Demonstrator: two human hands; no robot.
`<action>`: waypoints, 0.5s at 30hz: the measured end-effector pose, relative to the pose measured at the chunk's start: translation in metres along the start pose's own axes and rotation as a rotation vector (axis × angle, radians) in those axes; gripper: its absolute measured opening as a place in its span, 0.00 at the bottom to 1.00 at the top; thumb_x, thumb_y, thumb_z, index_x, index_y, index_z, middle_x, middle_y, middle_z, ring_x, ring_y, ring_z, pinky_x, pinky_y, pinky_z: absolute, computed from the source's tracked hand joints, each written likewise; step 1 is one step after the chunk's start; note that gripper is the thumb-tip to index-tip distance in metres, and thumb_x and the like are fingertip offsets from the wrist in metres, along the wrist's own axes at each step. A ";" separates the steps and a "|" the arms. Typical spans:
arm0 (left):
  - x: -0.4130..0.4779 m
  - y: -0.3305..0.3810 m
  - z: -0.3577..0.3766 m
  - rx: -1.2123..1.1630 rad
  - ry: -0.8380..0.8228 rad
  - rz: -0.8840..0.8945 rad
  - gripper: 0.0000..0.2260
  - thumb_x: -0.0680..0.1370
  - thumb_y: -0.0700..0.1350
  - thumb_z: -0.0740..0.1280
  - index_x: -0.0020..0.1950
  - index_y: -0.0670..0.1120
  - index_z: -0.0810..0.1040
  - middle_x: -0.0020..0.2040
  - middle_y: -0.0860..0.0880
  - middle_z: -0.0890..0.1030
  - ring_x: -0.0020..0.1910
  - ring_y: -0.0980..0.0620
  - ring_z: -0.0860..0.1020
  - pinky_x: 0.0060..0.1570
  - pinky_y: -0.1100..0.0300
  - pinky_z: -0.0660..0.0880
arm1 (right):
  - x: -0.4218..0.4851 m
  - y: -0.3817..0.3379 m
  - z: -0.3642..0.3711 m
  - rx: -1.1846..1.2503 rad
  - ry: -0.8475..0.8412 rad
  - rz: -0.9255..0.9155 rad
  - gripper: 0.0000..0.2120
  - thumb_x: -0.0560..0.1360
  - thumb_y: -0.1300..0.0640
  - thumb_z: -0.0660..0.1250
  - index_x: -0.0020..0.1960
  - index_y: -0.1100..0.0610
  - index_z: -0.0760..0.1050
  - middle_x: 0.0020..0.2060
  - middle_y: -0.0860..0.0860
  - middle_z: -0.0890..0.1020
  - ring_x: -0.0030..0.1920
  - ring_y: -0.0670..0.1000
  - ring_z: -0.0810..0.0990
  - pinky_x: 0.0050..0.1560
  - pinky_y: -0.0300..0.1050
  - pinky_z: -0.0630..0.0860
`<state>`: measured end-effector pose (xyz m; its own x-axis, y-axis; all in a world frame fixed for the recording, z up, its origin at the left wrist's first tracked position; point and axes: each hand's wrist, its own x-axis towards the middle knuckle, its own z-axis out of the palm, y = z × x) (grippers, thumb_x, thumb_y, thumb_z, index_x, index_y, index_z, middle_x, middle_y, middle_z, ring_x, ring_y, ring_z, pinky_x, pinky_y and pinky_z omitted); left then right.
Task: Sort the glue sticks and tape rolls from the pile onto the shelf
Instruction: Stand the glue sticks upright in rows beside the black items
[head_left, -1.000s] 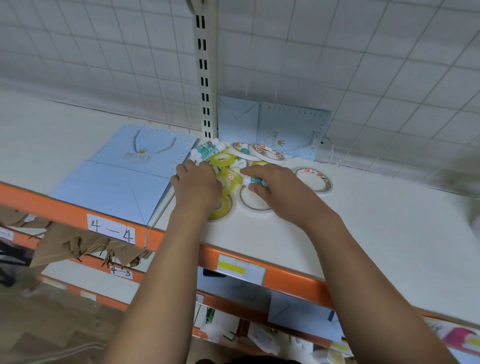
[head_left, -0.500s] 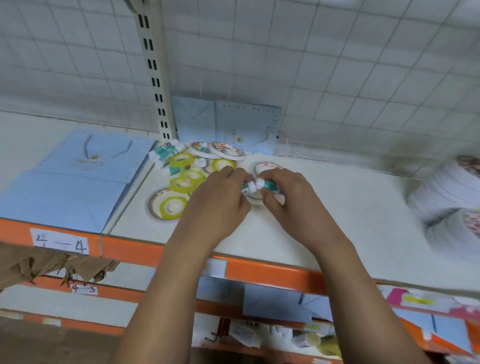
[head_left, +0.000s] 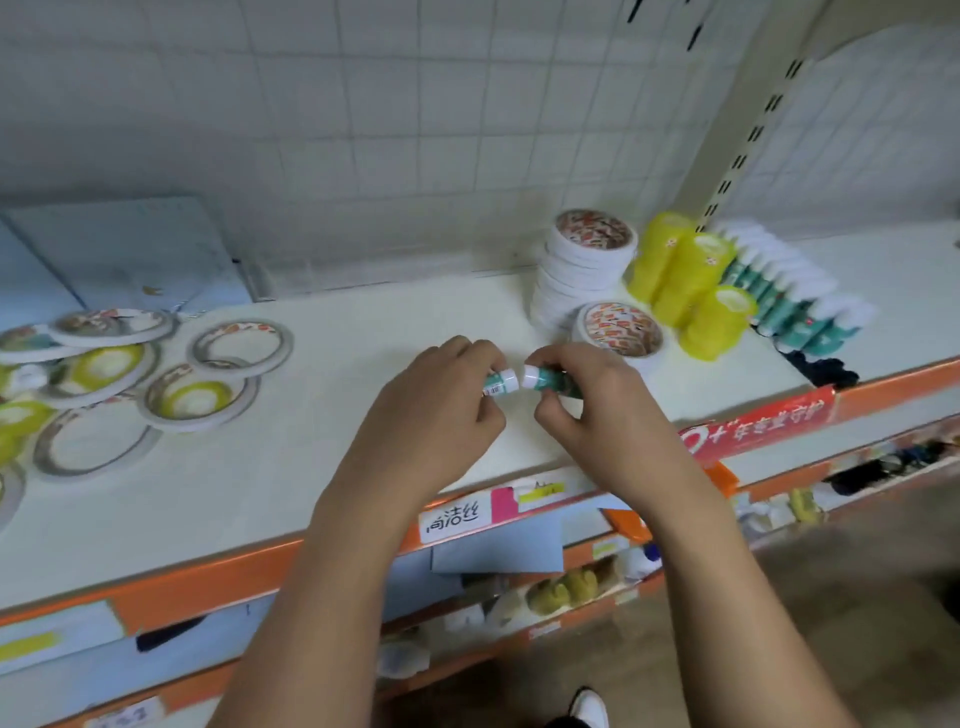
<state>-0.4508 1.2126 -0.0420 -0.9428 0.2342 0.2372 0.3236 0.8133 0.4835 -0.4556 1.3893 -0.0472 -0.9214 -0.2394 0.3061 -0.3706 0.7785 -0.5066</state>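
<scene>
My left hand (head_left: 436, 415) grips a green glue stick with a white cap (head_left: 500, 383). My right hand (head_left: 587, 415) holds a second green glue stick (head_left: 545, 378); the two white caps almost meet between my hands, above the middle of the white shelf (head_left: 363, 338). The pile of flat tape rolls (head_left: 130, 374), white and yellow-green, lies at the left. At the right stand a stack of white tape rolls (head_left: 582, 270), yellow tape rolls (head_left: 691, 291) and a row of sorted glue sticks (head_left: 795, 301).
Light blue paper bags (head_left: 124, 249) lie at the back left against the wire grid wall. The shelf's orange front edge (head_left: 208, 582) carries price labels and a red banner (head_left: 763, 431). Lower shelves hold mixed goods. An upright post (head_left: 737, 135) rises at the right.
My view and both hands have shifted right, away from the pile at the left. Each hand now holds a glue stick; the sorted stacks at the right have come into view.
</scene>
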 end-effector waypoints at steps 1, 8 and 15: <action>0.007 0.014 0.009 -0.005 -0.010 0.016 0.11 0.75 0.44 0.63 0.56 0.54 0.73 0.51 0.55 0.74 0.51 0.52 0.73 0.47 0.51 0.74 | -0.002 0.013 -0.009 -0.001 0.005 0.009 0.13 0.72 0.62 0.66 0.56 0.55 0.77 0.47 0.50 0.80 0.49 0.53 0.76 0.52 0.52 0.74; 0.044 0.106 0.076 0.027 -0.115 0.035 0.11 0.76 0.45 0.63 0.58 0.51 0.73 0.52 0.52 0.74 0.50 0.49 0.74 0.47 0.48 0.74 | -0.019 0.113 -0.072 0.040 -0.026 0.029 0.11 0.74 0.61 0.66 0.56 0.53 0.77 0.47 0.49 0.80 0.49 0.52 0.75 0.49 0.45 0.72; 0.086 0.176 0.138 0.053 -0.145 0.051 0.13 0.75 0.43 0.64 0.59 0.51 0.75 0.52 0.50 0.75 0.51 0.47 0.75 0.48 0.48 0.73 | -0.027 0.210 -0.119 -0.024 -0.044 0.047 0.13 0.77 0.60 0.65 0.60 0.53 0.76 0.51 0.50 0.79 0.52 0.53 0.74 0.52 0.47 0.71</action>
<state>-0.4857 1.4493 -0.0526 -0.9281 0.3471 0.1346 0.3704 0.8246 0.4275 -0.4943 1.6284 -0.0662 -0.9421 -0.2273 0.2465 -0.3245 0.8031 -0.4998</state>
